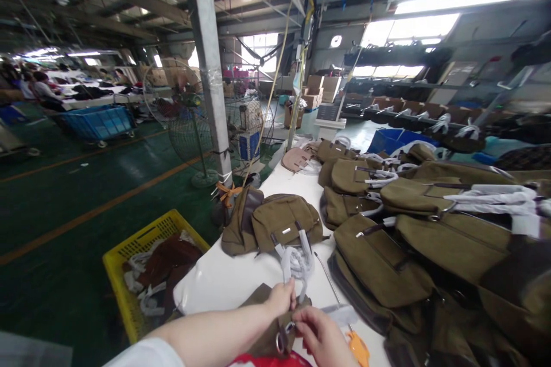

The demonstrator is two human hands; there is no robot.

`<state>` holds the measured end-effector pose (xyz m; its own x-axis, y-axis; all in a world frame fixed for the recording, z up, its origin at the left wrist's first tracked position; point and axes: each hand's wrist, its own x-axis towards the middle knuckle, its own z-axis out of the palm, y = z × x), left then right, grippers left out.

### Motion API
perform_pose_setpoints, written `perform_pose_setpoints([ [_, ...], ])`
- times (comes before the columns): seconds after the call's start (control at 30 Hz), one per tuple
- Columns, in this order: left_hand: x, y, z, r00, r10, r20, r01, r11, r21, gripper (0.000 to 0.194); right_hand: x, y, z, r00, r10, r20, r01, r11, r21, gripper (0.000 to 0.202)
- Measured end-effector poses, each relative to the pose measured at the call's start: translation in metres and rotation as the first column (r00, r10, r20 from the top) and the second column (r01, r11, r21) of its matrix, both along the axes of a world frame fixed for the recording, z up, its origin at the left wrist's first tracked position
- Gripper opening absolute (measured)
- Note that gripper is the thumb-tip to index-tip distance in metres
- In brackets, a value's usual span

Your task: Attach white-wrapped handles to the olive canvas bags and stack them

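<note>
An olive bag (263,339) lies in front of me at the white table's near edge, partly hidden by my arms. My left hand (280,298) is closed at its upper part, thumb and fingers pinched beside a plastic-wrapped handle (303,291). My right hand (321,334) pinches at the bag's metal hardware; a metal ring (280,343) hangs just left of the fingertips. Exactly what sits between the fingers is partly hidden. Close to the right hand lie a clear plastic piece (342,314) and an orange-handled tool (358,348). Red cloth (271,361) shows below the bag.
Finished-looking olive bags (288,221) stand ahead on the white table (224,278). A large pile of olive bags (383,258) covers the right side. On the floor at left is a yellow crate (116,275) with brown pieces. A metal post (210,69) rises beyond the table.
</note>
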<state>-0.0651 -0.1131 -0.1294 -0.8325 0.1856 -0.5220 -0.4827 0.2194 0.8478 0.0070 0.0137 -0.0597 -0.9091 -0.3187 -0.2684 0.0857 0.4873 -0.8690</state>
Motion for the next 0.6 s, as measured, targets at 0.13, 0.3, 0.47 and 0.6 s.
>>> perform_pose_setpoints([
  [0.13, 0.008, 0.004, 0.002, 0.999, 0.034, -0.005, -0.034, 0.999, -0.025, 0.073, -0.011, 0.012, 0.002, 0.98, 0.069, -0.187, 0.007, 0.925, 0.379, 0.03],
  [0.3, 0.02, 0.009, 0.014, 0.994, -0.015, -0.11, 0.019, 0.999, 0.031, 0.07, -0.051, 0.048, -0.03, 0.981, 0.011, -0.192, 0.131, 0.695, 0.707, 0.041],
  [0.47, 0.014, -0.007, 0.024, 0.976, 0.038, -0.217, -0.038, 0.999, 0.004, 0.07, -0.048, 0.059, -0.032, 0.965, 0.006, -0.261, 0.175, 0.728, 0.663, 0.043],
  [0.6, 0.009, -0.014, 0.02, 0.972, 0.126, -0.199, -0.132, 0.991, -0.017, 0.069, -0.023, 0.04, -0.021, 0.97, 0.15, -0.191, -0.075, 0.934, 0.349, 0.042],
])
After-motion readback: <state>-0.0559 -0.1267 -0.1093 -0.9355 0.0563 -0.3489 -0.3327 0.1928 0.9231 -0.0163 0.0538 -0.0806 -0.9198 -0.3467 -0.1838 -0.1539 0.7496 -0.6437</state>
